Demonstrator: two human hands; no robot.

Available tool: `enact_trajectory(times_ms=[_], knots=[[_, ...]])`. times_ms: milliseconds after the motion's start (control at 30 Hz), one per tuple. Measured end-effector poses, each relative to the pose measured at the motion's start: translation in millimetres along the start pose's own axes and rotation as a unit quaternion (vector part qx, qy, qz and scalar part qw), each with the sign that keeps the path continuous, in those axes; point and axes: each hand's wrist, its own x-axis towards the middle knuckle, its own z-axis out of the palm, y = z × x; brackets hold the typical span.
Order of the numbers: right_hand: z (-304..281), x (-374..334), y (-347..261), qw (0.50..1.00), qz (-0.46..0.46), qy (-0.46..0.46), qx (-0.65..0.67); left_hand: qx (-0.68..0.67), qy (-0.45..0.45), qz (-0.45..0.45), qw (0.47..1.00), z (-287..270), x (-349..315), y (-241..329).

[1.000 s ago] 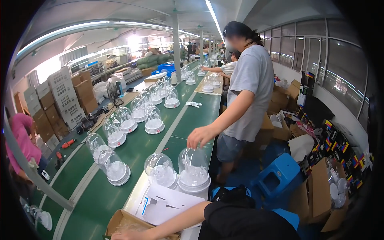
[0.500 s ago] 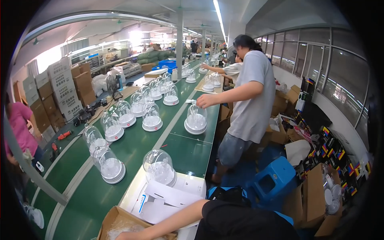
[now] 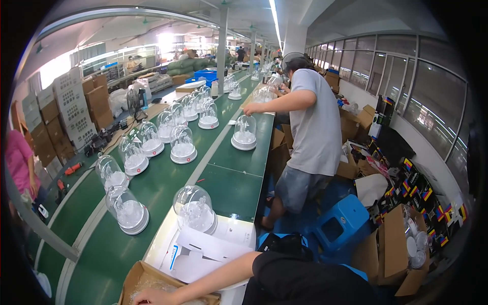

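Observation:
My right hand (image 3: 153, 296) reaches down over an open cardboard box (image 3: 133, 274) at the lower edge, which cuts off its fingertips. Clear crinkled plastic wrap (image 3: 152, 285) lies in the box around the hand. Whether the fingers hold anything is hidden. My left hand is out of the picture. Just beyond the box, white cut card sheets (image 3: 216, 246) lie on the bench. Behind them stands a clear dome on a white round base (image 3: 195, 211). Another domed piece (image 3: 129, 216) stands on the green conveyor belt (image 3: 152, 195) to the left.
Several more clear domes (image 3: 183, 145) stand along the belt. Ahead, a co-worker in a grey shirt (image 3: 315, 122) has a hand above one dome (image 3: 244, 133). A blue stool (image 3: 343, 221) and an open carton of round parts (image 3: 394, 254) stand right. A slanting metal post (image 3: 43, 229) rises left.
The view has swung slightly, so the scene sits farther left. My right hand stays at the box. The co-worker ahead has bent their head, and a farther person's outstretched arm has drawn back.

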Motion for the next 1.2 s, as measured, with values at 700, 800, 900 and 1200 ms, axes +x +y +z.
enact_trajectory(times_ms=[700,800,900,1200], knots=[[-13,-9,26,0.995,-0.078,-0.042,-0.048,-0.077,-0.141,-0.001,0.987,25,-7,30],[3,-1,20,0.996,-0.078,-0.048,-0.006,-0.07,-0.116,-0.079,0.988,2,-21,47],[-1,-9,21,0.996,-0.086,-0.037,-0.001,-0.006,-0.142,-0.154,0.978,7,-21,47],[-6,-15,7,0.996,-0.085,-0.036,-0.011,-0.103,-0.219,-0.174,0.955,6,-22,56]])
